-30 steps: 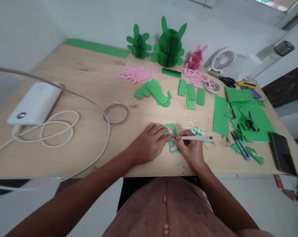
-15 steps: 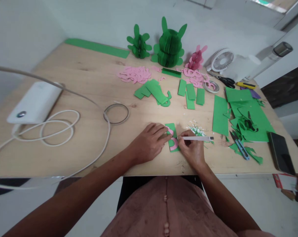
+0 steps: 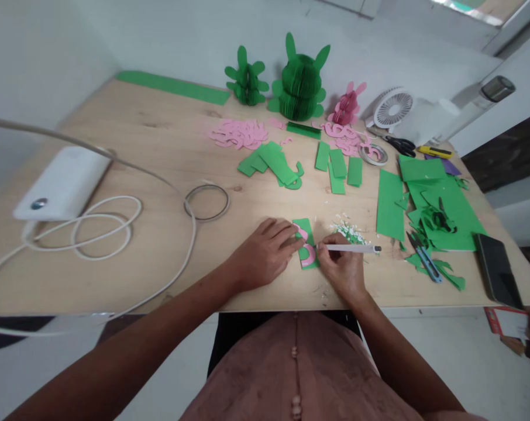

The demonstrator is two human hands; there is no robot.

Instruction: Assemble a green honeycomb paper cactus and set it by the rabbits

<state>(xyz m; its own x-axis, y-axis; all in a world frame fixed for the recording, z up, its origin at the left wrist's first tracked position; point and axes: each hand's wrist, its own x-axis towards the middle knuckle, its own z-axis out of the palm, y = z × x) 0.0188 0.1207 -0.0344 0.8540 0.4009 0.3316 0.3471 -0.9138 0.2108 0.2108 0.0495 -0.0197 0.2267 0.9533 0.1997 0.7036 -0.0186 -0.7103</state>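
My right hand (image 3: 343, 266) is closed round a white pen (image 3: 355, 248), its tip at the edge of a pink curved paper cutout (image 3: 308, 255). The cutout lies on a small green paper rectangle (image 3: 303, 224) near the table's front edge. From the left, my left hand (image 3: 265, 252) lies over this paper, fingers stretched out and fingertips pressing on the pink shape. Part of the cutout is hidden beneath those fingers. Just beyond my right hand is a pile of tiny white and green paper scraps (image 3: 351, 233).
Pink cutouts (image 3: 238, 134), green strips (image 3: 274, 164) and paper rabbits (image 3: 302, 88) are farther back. Right are blue snips (image 3: 425, 257), green sheets (image 3: 460, 204), black-handled scissors (image 3: 401, 145), a yellow cutter (image 3: 435, 152) and a phone (image 3: 497, 270). A white power bank (image 3: 63, 182) and looping cable (image 3: 128, 228) occupy the left.
The view has shifted very slightly. The pen's back end sits a little lower; both hands stay in nearly the same place on the paper.
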